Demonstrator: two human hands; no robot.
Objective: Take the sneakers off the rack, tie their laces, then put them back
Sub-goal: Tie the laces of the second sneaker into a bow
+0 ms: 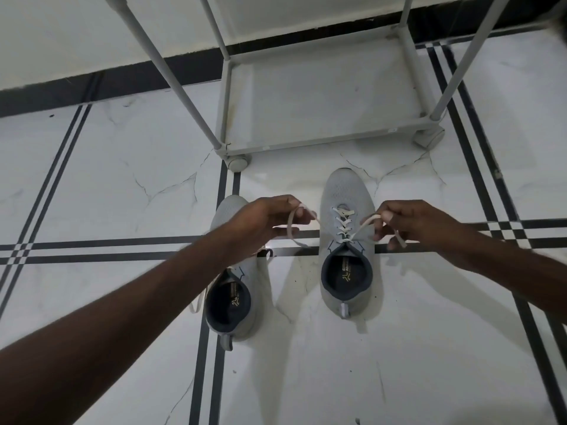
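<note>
Two grey sneakers stand on the tiled floor, toes pointing toward the rack. The right sneaker [346, 191] has white laces [343, 222] crossed up its front. My left hand [264, 222] pinches a looped lace end to the left of that shoe. My right hand [405, 222] pinches the other lace end to its right, pulled out sideways. The left sneaker [242, 289] lies partly under my left forearm, its lace hanging loose beside it. The grey shoe rack [322, 139] stands just beyond the shoes, its bottom shelf bare.
The rack rests on small round feet [237, 162] and has slanting grey poles [171, 72]. White marble-look floor tiles with dark stripe lines [122, 240] surround the shoes. A white wall with a dark skirting [122, 78] runs behind the rack.
</note>
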